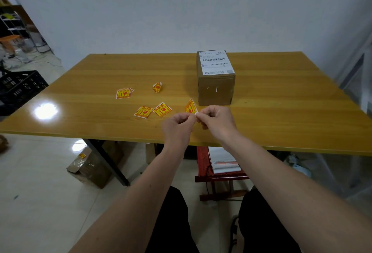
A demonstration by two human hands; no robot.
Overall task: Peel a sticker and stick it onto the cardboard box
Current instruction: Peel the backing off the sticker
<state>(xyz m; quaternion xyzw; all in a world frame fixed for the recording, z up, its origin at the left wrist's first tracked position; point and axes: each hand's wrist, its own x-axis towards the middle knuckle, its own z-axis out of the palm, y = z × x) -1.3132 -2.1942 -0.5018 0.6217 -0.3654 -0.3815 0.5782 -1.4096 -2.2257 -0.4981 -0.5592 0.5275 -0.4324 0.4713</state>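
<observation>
Two black-clad legs (261, 222) fill the bottom of the view, with bare forearms reaching forward over them. Past the knees, under the table edge, a red stool (203, 164) carries a white booklet (223, 162), and a taped carton (90, 168) sits on the tiled floor to the left.

Over the near edge of the table (281, 111) the two hands meet. The left hand (178, 124) has its fingers curled, thumb and forefinger pinching the white corner of a sticker (190, 107). The right hand (216, 120) is curled too, its fingertips nipping the same corner from the other side. The sticker, yellow and red, stands up on edge above the fingers, just in front of the box. Whether its backing has begun to part cannot be told.

Left of the hands, two flat stickers (153, 110) lie side by side on the wood. Farther back sits a small stack (123, 93), and near it a curled sticker (157, 87).

The box (216, 89) stands upright just beyond the right hand, a white shipping label (216, 62) covering its top. A black crate (20, 89) sits off the table's left side, and a pale wall (181, 11) closes the back.
</observation>
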